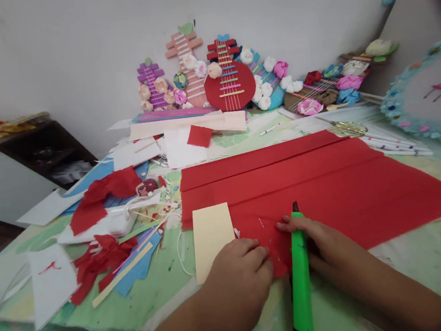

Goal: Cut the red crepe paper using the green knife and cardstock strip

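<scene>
A large sheet of red crepe paper (285,174) with fold lines lies spread over the table. My left hand (237,275) rests on its near left part, fingers curled and pressed together on the paper; the thumb is hidden. Beside those fingers is a cream card (211,235), flat on the sheet's left edge. My right hand (323,249) is closed around what looks like a green hot glue gun (302,278), its black tip pointing away from me over the paper. Small whitish marks show on the red paper between my hands.
Red crepe scraps (102,197), blue paper (141,273) and a white card (53,283) litter the left side. Scissors (349,128) lie behind the sheet at right. Several decorated paper instruments, one a red lute (229,82), lean on the wall. A dark shelf (24,161) stands left.
</scene>
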Available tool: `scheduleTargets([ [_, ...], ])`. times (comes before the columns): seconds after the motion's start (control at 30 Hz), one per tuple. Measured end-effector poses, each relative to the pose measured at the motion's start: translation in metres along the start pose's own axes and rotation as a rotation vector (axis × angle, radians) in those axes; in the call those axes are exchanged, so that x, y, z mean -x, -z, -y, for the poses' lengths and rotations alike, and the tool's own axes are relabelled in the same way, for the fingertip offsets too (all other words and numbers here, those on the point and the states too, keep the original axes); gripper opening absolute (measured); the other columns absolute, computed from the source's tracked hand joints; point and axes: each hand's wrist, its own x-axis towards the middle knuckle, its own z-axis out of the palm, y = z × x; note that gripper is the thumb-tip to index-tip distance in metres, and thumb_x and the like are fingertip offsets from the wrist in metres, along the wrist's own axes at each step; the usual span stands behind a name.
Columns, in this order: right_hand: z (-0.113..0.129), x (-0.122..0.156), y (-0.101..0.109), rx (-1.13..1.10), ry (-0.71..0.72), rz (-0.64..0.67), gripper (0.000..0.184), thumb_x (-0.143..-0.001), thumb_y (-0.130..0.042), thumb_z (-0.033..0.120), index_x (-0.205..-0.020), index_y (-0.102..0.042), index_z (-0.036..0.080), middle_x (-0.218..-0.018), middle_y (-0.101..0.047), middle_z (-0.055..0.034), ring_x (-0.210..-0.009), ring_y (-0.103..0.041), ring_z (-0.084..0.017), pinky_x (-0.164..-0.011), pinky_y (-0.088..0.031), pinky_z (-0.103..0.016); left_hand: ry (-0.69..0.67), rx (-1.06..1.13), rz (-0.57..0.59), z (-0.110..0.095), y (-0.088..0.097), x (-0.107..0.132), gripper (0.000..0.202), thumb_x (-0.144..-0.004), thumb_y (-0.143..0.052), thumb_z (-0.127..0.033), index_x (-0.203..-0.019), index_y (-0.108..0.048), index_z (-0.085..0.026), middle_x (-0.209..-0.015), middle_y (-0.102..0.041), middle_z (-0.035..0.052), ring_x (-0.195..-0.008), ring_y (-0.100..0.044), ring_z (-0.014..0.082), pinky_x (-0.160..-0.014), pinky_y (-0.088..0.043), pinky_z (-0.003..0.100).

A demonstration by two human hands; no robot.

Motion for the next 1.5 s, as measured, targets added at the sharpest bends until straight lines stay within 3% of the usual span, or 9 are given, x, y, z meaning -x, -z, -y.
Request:
scheduleTargets([
  [0.2,-0.001,0.002,0.0,0.003,0.002,0.001,0.04,-0.073,-0.046,0.008,-0.109,-0.047,0.024,-0.111,-0.058,-0.0094,-0.103,-0.054,-0.022,-0.087,-0.042,-0.044,0.071,0.127,-0.104,0.002,0.015,-0.001,0.021,-0.08,-0.048,-0.026,-0.096,-0.058,-0.016,-0.1,-0.061,0.0057,-0.096,-0.051,0.0221,-0.087,-0.039,0.037],
  [0.3,-0.001,0.003,0.0,-0.003,0.011,-0.011,0.041,-0.073,-0.047,0.008,-0.11,-0.047,0.025,-0.112,-0.057,-0.0089,-0.104,-0.053,-0.022,-0.088,-0.041,-0.044,0.314,0.138,-0.114,0.021,0.028,0.002,0.027,-0.082,-0.039,-0.026,-0.101,-0.055,-0.015,-0.111,-0.055,0.0099,-0.105,-0.046,0.0229,-0.091,-0.037,0.04],
  [0.4,0.001,0.002,0.001,-0.006,0.002,-0.003,0.04,-0.072,-0.047,0.009,-0.108,-0.048,0.025,-0.111,-0.057,-0.0083,-0.103,-0.053,-0.022,-0.087,-0.043,-0.043,0.637,0.021,0.056,0.046,0.037,0.007,0.044,-0.08,-0.043,-0.034,-0.118,-0.044,-0.011,-0.118,-0.048,0.0146,-0.111,-0.041,0.0277,-0.091,-0.033,0.045],
  [0.57,0.001,0.001,0.001,-0.005,0.001,0.009,0.039,-0.073,-0.044,0.008,-0.108,-0.047,0.024,-0.111,-0.057,-0.0093,-0.103,-0.053,-0.023,-0.086,-0.043,-0.043,0.765,0.05,0.349,0.071,0.04,0.003,0.061,-0.075,-0.05,-0.038,-0.125,-0.036,-0.007,-0.119,-0.046,0.0179,-0.11,-0.041,0.0302,-0.09,-0.033,0.041],
  [0.83,0.004,0.001,0.002,-0.064,-0.035,0.008,0.037,-0.071,-0.045,0.008,-0.105,-0.048,0.023,-0.107,-0.058,-0.0083,-0.1,-0.054,-0.021,-0.085,-0.044,-0.041,0.752,0.179,0.412,0.081,0.044,-0.018,0.02,-0.067,-0.054,-0.037,-0.07,-0.055,-0.017,-0.078,-0.055,0.0048,-0.075,-0.053,0.0224,-0.06,-0.038,0.028],
  [1.0,0.006,0.002,0.003,-0.101,-0.052,0.006,0.038,-0.072,-0.046,0.007,-0.106,-0.047,0.024,-0.108,-0.057,-0.0074,-0.101,-0.054,-0.021,-0.085,-0.043,-0.041,0.768,0.358,0.409,0.08,0.059,-0.02,0.012,-0.07,-0.049,-0.029,-0.065,-0.051,-0.019,-0.064,-0.053,-0.0019,-0.06,-0.049,0.0155,-0.051,-0.032,0.023],
  [1.17,0.006,0.003,0.003,-0.149,-0.047,0.002,0.038,-0.072,-0.046,0.008,-0.106,-0.045,0.024,-0.108,-0.057,-0.0079,-0.102,-0.053,-0.022,-0.087,-0.042,-0.043,0.775,0.623,0.322,0.077,0.086,-0.032,0.016,-0.072,-0.048,-0.034,-0.069,-0.053,-0.019,-0.064,-0.051,-0.0044,-0.06,-0.047,0.0126,-0.051,-0.033,0.02],
  [1.3,0.004,0.005,0.003,-0.248,-0.099,0.029,0.033,-0.074,-0.045,0.011,-0.104,-0.044,0.024,-0.106,-0.058,-0.0078,-0.101,-0.054,-0.022,-0.085,-0.043,-0.043,0.814,0.798,0.24,0.071,0.081,-0.034,0.017,-0.068,-0.053,-0.035,-0.068,-0.055,-0.018,-0.063,-0.051,-0.0035,-0.057,-0.046,0.012,-0.049,-0.033,0.02],
  [1.5,0.003,0.01,0.001,-0.559,-0.185,-0.079,0.026,-0.08,-0.044,0.02,-0.102,-0.033,0.028,-0.111,-0.056,-0.0088,-0.092,-0.059,-0.019,-0.076,-0.048,-0.038,0.923,0.975,-0.107,0.076,0.073,0.017,0.031,-0.069,-0.05,-0.05,-0.07,-0.05,-0.019,-0.061,-0.046,-0.003,-0.053,-0.043,0.0108,-0.049,-0.034,0.021],
])
